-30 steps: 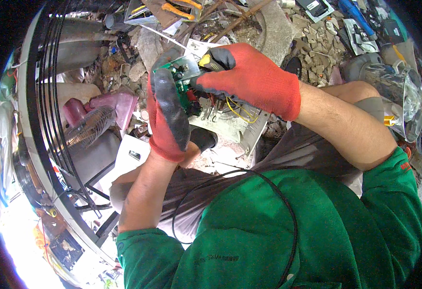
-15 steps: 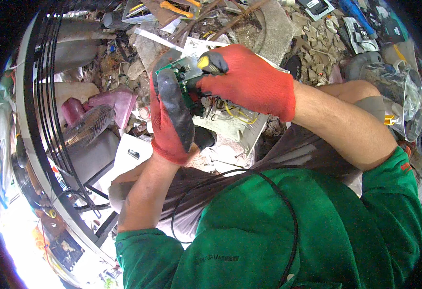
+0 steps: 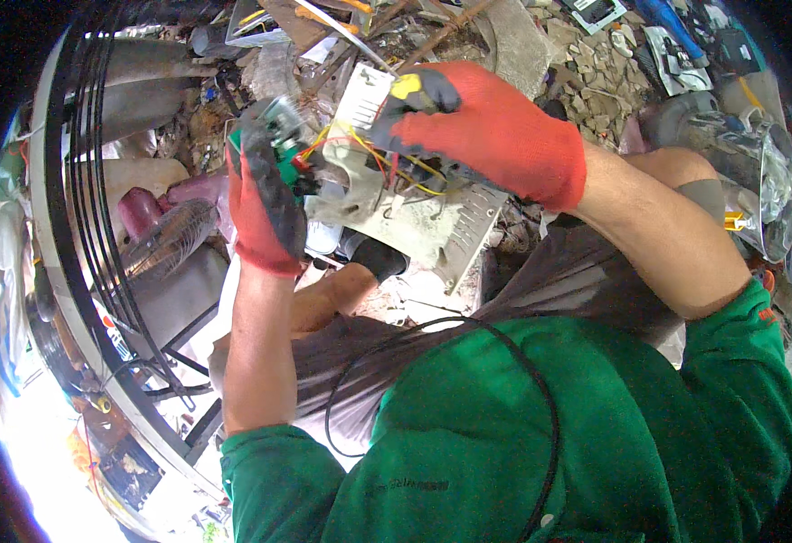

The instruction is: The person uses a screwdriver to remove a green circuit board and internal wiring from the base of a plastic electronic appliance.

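Observation:
My left hand (image 3: 267, 195), in a red glove with a dark palm, is closed around a green circuit board (image 3: 289, 165) with a shiny metal part at its top. Thin red and yellow wires (image 3: 373, 154) run from the board toward a pale, slotted metal casing (image 3: 414, 222) in front of me. My right hand (image 3: 491, 136), gloved alike, is closed over the casing's far side, beside the wires. Its fingertips hide what they grip. The two hands are apart, with the wires between them.
Dark cables (image 3: 97, 181) run along a metal frame at the left, near a wire fan guard (image 3: 170, 235). Orange-handled pliers (image 3: 328, 16) lie at the far side. Broken rubble (image 3: 595, 81) and a clear plastic bag (image 3: 749, 181) are at the right.
My left hand has moved left with the circuit board, away from my right hand. My right hand has shifted slightly right. The wires between them now show, and the casing is more exposed.

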Demonstrator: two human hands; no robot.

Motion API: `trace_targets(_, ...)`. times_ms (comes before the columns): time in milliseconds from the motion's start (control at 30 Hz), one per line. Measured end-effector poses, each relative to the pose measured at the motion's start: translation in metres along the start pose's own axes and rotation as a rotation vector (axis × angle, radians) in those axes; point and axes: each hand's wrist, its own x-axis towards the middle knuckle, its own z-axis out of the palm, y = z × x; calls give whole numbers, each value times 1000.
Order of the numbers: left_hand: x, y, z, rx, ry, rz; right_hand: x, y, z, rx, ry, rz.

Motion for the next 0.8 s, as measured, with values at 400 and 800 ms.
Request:
trace_targets(400,5,6,18,-744,-100,-207,1,5,-6,-5,85,14)
trace_targets(800,3,18,17,-783,8,-170,-2,3,-5,169,124,20)
